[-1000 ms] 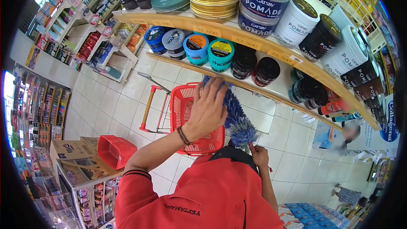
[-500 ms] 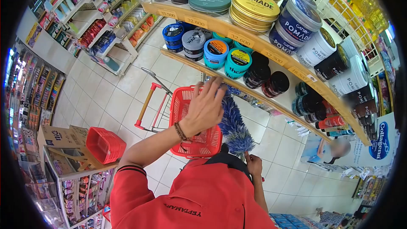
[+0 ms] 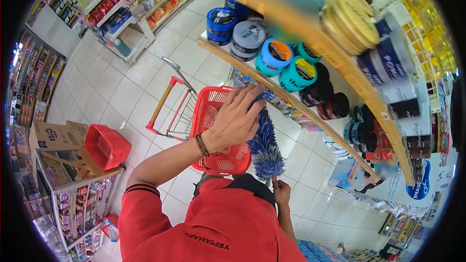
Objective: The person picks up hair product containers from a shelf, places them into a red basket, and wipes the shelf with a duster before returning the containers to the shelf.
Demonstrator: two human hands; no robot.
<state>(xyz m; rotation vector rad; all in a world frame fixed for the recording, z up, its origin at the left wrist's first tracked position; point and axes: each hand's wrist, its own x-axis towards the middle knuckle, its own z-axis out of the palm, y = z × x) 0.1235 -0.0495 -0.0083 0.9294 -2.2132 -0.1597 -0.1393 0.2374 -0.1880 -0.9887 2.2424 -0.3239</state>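
Observation:
My right hand is closed round the handle of a blue feather duster, low by my right side. The duster's fluffy head points up toward the shelf, its far end partly behind my other hand. With fingers loosely apart and nothing in them, my left hand hovers over a red shopping basket. In this view its fingertips overlap the front edge of the lower shelf. On that shelf stand hair product jars, among them a grey wax jar, a blue jar and a turquoise jar.
Above, an upper shelf with gold pomade tins juts toward me. A shopping trolley stands beyond the basket. At left, stacked red baskets and a cardboard box sit on a display rack.
My view has turned and moved closer to the shelves, so the jars look larger and sit farther right. Both hands keep nearly the same pose, the duster still in the right.

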